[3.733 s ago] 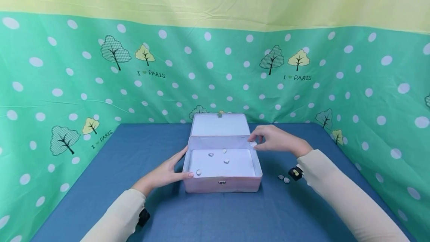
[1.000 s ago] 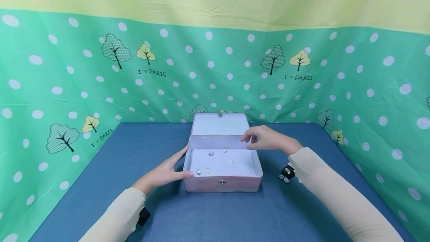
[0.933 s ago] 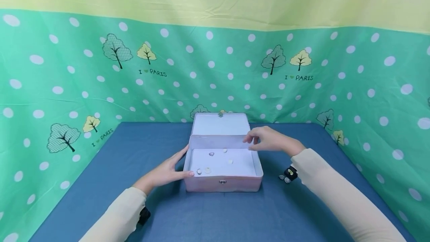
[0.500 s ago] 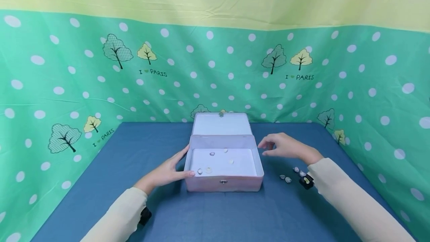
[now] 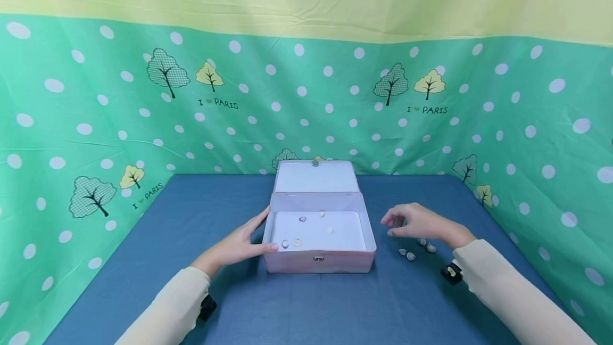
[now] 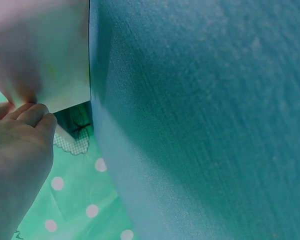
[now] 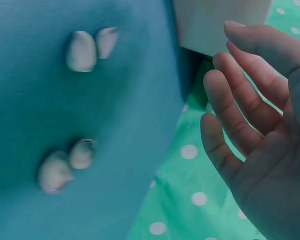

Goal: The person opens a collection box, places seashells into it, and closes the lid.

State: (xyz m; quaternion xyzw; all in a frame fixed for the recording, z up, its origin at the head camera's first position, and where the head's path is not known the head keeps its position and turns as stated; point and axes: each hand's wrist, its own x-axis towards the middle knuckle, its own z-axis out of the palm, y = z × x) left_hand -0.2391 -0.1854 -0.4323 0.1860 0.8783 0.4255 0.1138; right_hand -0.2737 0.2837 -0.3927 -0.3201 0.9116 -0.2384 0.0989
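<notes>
A pink tin box point(image 5: 318, 261) with its hinged lid point(image 5: 316, 176) raised stands on the blue-covered table. Several small pale seashells lie scattered on its white floor, one shell point(image 5: 285, 244) near the front left corner. My left hand point(image 5: 234, 246) rests against the box's left side, fingers extended along the wall and thumb over the front corner; in the left wrist view its fingertips touch the outer wall. To the right of the box, above the table, my right hand point(image 5: 419, 223) hangs with loosely bent fingers, holding nothing. Several more seashells point(image 7: 81, 51) lie under and beside it.
A green polka-dot cloth point(image 5: 306, 105) with printed trees hangs behind the table and at both sides. The blue table cover point(image 5: 287, 307) runs around the box. A small black device point(image 5: 452, 273) is worn at the right wrist.
My right hand has let go of a seashell, which now lies at the front left inside the box. It has then moved right and down, away from the box. The left hand stays put.
</notes>
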